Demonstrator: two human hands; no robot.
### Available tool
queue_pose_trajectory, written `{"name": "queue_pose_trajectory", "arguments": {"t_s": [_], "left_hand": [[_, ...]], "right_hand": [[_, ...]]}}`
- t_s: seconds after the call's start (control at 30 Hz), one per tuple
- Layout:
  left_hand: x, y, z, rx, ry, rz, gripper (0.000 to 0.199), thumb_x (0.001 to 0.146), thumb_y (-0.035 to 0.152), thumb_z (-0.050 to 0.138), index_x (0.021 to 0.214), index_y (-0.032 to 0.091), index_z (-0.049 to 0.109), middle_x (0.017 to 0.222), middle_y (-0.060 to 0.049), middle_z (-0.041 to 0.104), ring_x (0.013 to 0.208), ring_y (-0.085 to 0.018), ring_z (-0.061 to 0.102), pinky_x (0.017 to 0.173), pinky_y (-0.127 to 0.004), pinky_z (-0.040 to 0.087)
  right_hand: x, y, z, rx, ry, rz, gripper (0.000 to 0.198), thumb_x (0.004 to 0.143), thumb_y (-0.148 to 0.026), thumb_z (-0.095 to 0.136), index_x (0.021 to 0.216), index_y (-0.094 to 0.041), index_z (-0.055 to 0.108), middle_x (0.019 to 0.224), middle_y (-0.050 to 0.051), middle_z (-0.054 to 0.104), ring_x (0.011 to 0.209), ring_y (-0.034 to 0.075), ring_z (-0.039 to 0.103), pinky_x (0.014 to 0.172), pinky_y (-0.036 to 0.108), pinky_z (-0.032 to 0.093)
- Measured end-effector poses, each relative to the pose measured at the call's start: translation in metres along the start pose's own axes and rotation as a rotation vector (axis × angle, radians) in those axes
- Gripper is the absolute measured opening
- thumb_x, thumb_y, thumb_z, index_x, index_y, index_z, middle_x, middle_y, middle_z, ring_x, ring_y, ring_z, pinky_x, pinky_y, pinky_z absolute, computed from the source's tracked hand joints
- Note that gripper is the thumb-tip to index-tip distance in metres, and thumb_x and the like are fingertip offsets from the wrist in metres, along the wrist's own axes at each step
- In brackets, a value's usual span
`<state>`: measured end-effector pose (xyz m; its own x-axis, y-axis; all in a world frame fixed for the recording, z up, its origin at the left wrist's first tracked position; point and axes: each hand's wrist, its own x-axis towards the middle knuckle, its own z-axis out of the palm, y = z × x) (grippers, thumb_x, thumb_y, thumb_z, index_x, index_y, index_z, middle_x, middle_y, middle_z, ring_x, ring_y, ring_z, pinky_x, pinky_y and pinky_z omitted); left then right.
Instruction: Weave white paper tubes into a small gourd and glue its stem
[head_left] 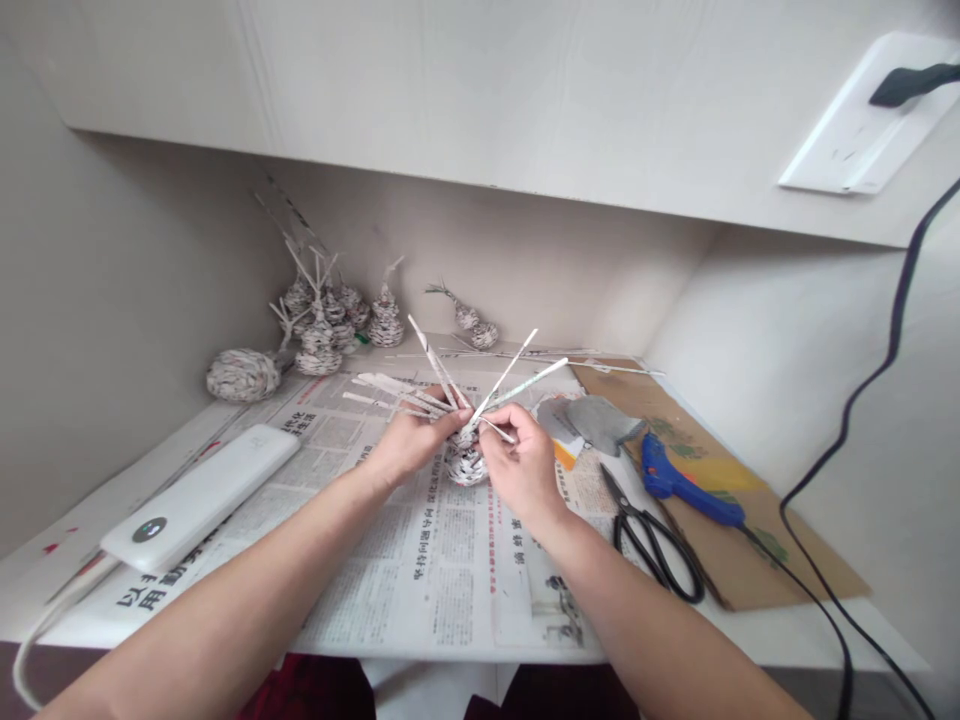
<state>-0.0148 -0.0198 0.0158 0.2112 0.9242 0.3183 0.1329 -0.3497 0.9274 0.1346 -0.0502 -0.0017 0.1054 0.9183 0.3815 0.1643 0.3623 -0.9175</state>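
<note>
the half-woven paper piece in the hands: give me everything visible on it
The half-woven paper piece is a small rounded form woven from rolled newspaper tubes, grey-white with print speckle. Its woven base sits low between both hands, just above the newspaper sheet. Unwoven straight tubes fan out from its top, several to the left, others up and to the right. The left hand pinches the bundle at the left; the right hand holds one thin tube at the right. Whether the base touches the sheet cannot be told.

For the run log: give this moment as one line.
left hand: grips woven paper piece | right hand: pinches paper strand | scissors: idle
</note>
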Motion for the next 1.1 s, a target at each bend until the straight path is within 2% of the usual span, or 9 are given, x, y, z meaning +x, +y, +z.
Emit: {"name": "queue_pose_trajectory", "arguments": {"t_s": [0.1,0.27,0.37,0.5,0.67,0.8,0.87,0.97,1.1], "left_hand": [[-0.002,0.002,0.002,0.032,0.048,0.009,0.021,0.081,0.036,0.062,0.087,0.016,0.064,0.084,-0.004,0.068,0.081,-0.020,0.062,0.076,-0.030,0.049],[-0.003,0.004,0.005,0.073,0.086,0.037,0.017,0.083,0.033,0.060,0.086,0.016,0.062,0.081,-0.003,0.067,0.081,-0.019,0.063,0.078,-0.030,0.050],[-0.003,0.002,0.007,0.119,0.096,0.070,0.015,0.084,0.032,0.059,0.086,0.017,0.062,0.080,-0.003,0.068,0.082,-0.019,0.064,0.078,-0.030,0.050],[-0.003,-0.006,0.009,0.227,0.153,0.130,0.013,0.086,0.029,0.056,0.086,0.018,0.061,0.081,-0.004,0.068,0.080,-0.020,0.063,0.076,-0.031,0.049],[-0.005,-0.011,0.010,0.512,0.241,0.335,0.008,0.088,0.024,0.054,0.086,0.019,0.061,0.088,-0.006,0.067,0.092,-0.023,0.059,0.087,-0.036,0.045],[-0.007,-0.008,0.012,0.560,0.244,0.421,0.008,0.087,0.020,0.054,0.085,0.020,0.061,0.086,-0.005,0.066,0.091,-0.023,0.059,0.087,-0.037,0.045],[-0.008,-0.006,0.012,0.535,0.247,0.409,0.005,0.086,0.021,0.056,0.084,0.020,0.061,0.085,-0.005,0.066,0.089,-0.022,0.059,0.087,-0.037,0.045],[-0.009,-0.004,0.012,0.467,0.234,0.320,0.007,0.084,0.025,0.060,0.081,0.020,0.063,0.083,-0.005,0.066,0.086,-0.022,0.060,0.085,-0.037,0.046],[-0.008,-0.002,0.009,0.241,0.165,0.177,0.014,0.082,0.033,0.064,0.083,0.018,0.064,0.081,-0.003,0.066,0.077,-0.018,0.062,0.075,-0.031,0.050]], "right_hand": [[0.001,0.002,0.002,0.089,0.004,0.088,0.012,0.078,-0.031,0.064,0.081,-0.020,0.060,0.081,0.001,0.067,0.066,0.014,0.063,0.062,0.026,0.051],[0.004,0.000,0.004,0.332,-0.003,0.285,0.025,0.072,-0.035,0.073,0.086,-0.020,0.060,0.083,0.002,0.070,0.072,0.017,0.068,0.070,0.030,0.057],[0.004,0.001,0.004,0.372,-0.013,0.263,0.027,0.071,-0.038,0.075,0.086,-0.019,0.062,0.089,0.003,0.070,0.078,0.017,0.068,0.071,0.029,0.058],[0.003,0.005,0.004,0.286,-0.012,0.188,0.022,0.076,-0.039,0.071,0.085,-0.019,0.064,0.083,0.003,0.070,0.074,0.017,0.067,0.071,0.031,0.058],[0.001,0.005,0.004,0.152,0.028,0.064,0.017,0.079,-0.035,0.068,0.084,-0.019,0.064,0.083,0.004,0.070,0.077,0.018,0.067,0.072,0.030,0.055],[0.002,0.003,0.005,0.182,0.026,0.077,0.019,0.077,-0.036,0.069,0.082,-0.019,0.063,0.078,0.003,0.070,0.074,0.018,0.067,0.070,0.029,0.054],[0.003,0.004,0.005,0.185,0.018,0.071,0.018,0.079,-0.036,0.067,0.081,-0.019,0.062,0.076,0.003,0.070,0.073,0.019,0.067,0.070,0.030,0.054],[0.006,0.006,0.003,0.167,-0.002,0.044,0.015,0.081,-0.033,0.064,0.082,-0.018,0.064,0.080,0.004,0.071,0.078,0.020,0.068,0.074,0.030,0.054],[0.010,0.010,-0.002,0.159,0.011,0.055,0.013,0.079,-0.031,0.065,0.083,-0.019,0.064,0.079,0.003,0.071,0.079,0.020,0.068,0.074,0.030,0.053]]}}
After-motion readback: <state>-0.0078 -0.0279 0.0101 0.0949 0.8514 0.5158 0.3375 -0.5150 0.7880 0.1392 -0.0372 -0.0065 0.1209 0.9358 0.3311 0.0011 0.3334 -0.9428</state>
